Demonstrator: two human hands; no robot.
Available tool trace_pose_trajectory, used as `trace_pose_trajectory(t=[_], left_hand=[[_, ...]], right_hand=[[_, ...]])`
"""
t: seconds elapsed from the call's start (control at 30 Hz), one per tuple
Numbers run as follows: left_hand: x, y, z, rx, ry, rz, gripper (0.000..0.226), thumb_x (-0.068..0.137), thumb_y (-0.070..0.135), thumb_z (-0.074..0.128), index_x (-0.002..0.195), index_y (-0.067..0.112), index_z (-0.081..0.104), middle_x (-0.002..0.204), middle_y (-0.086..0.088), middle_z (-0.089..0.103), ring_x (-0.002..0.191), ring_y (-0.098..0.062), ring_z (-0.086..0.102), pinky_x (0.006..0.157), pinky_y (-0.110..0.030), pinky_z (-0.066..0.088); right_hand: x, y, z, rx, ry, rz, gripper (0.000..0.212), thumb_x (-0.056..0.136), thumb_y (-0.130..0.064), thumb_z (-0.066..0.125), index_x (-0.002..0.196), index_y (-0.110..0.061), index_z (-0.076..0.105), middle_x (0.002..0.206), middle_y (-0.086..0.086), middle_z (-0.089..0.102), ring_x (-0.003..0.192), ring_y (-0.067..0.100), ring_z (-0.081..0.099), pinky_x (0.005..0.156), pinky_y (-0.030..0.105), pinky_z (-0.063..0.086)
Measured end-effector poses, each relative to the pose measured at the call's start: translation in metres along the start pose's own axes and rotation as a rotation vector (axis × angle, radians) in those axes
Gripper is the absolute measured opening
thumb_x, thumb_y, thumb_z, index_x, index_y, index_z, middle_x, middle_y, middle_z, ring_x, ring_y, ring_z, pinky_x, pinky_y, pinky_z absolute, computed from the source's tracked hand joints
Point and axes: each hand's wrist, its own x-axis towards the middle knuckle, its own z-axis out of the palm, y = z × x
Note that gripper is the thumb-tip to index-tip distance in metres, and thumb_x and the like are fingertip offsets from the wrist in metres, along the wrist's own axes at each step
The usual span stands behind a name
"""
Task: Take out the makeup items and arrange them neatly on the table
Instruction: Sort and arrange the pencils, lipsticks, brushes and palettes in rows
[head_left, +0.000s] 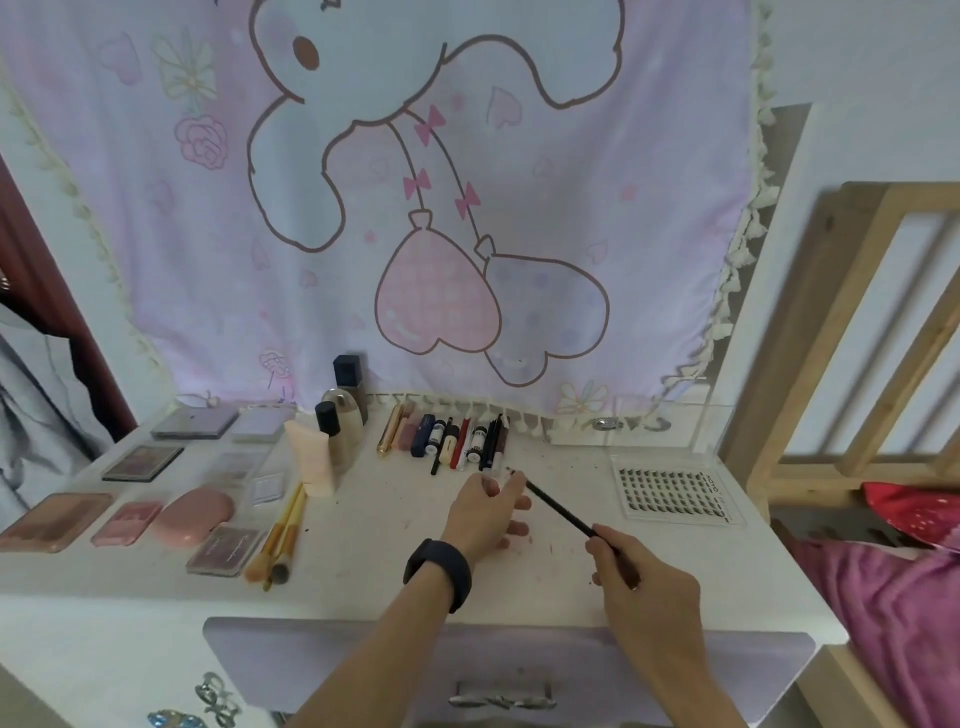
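Thin black makeup pencil (558, 506) being gripped by right hand (641, 582) above white table (363, 519) centre. Small clear cap (492, 474) being pinched by left hand (483, 514) at pencil tip, near rear-edge row of tubes (457, 436).

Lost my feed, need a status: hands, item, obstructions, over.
Right hand grips black pencil at near end. Left hand pinches its far tip. Pencil above table, just short of pen row. Path clear.

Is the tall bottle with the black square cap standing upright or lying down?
Upright: the tall bottle with the black square cap stands on the white table, cap uppermost.
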Motion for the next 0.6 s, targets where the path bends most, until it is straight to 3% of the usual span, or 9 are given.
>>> trace_pose_trajectory(t=[0.07,0.13,0.2,0.33,0.47,0.6], left_hand=[[-0.001,-0.004,-0.005,0.06,0.023,0.002,0.02,0.104,0.046,0.038,0.095,0.03,0.044,0.099,0.002,0.072,0.076,-0.018,0.068,0.065,-0.029,0.054],[-0.001,-0.011,-0.008,0.144,0.07,0.054,0.028,0.107,0.039,0.03,0.09,0.025,0.048,0.094,-0.001,0.071,0.077,-0.019,0.061,0.069,-0.033,0.052],[0.003,-0.018,-0.012,0.347,0.146,0.179,0.034,0.106,0.034,0.029,0.087,0.018,0.052,0.088,-0.002,0.066,0.078,-0.02,0.057,0.077,-0.039,0.049],[0.011,-0.033,-0.019,0.74,0.283,0.293,0.038,0.105,0.038,0.032,0.096,0.017,0.062,0.095,-0.001,0.059,0.093,-0.022,0.052,0.083,-0.042,0.048],[0.016,-0.048,-0.022,0.774,0.312,0.302,0.034,0.103,0.044,0.039,0.119,0.024,0.062,0.105,0.003,0.064,0.1,-0.017,0.052,0.084,-0.032,0.047],[0.02,-0.049,-0.023,0.783,0.305,0.331,0.037,0.099,0.049,0.046,0.132,0.033,0.05,0.1,0.005,0.064,0.102,-0.016,0.053,0.078,-0.031,0.045]], right_hand=[[0.002,0.004,0.002,-0.047,0.049,-0.008,0.018,0.095,-0.022,0.069,0.109,-0.03,0.076,0.071,-0.028,0.069,0.067,-0.005,0.066,0.062,0.006,0.047],[0.006,0.005,0.004,-0.106,0.085,-0.018,0.02,0.096,-0.022,0.068,0.114,-0.025,0.077,0.064,-0.024,0.067,0.071,-0.005,0.066,0.064,0.006,0.047],[0.013,0.005,0.008,-0.177,0.098,-0.041,0.023,0.097,-0.022,0.066,0.117,-0.021,0.076,0.069,-0.022,0.066,0.066,0.001,0.065,0.06,0.01,0.045],[0.032,-0.001,0.02,-0.312,0.086,-0.118,0.026,0.1,-0.02,0.062,0.123,-0.015,0.073,0.074,0.001,0.071,0.063,0.015,0.06,0.062,0.026,0.043],[0.051,-0.005,0.037,-0.487,0.051,-0.159,0.021,0.102,-0.02,0.057,0.114,-0.013,0.074,0.066,0.003,0.064,0.057,0.02,0.05,0.054,0.031,0.037],[0.058,-0.004,0.056,-0.645,-0.025,-0.135,0.024,0.102,-0.027,0.053,0.112,-0.015,0.071,0.082,0.002,0.066,0.074,0.019,0.049,0.06,0.03,0.038]])
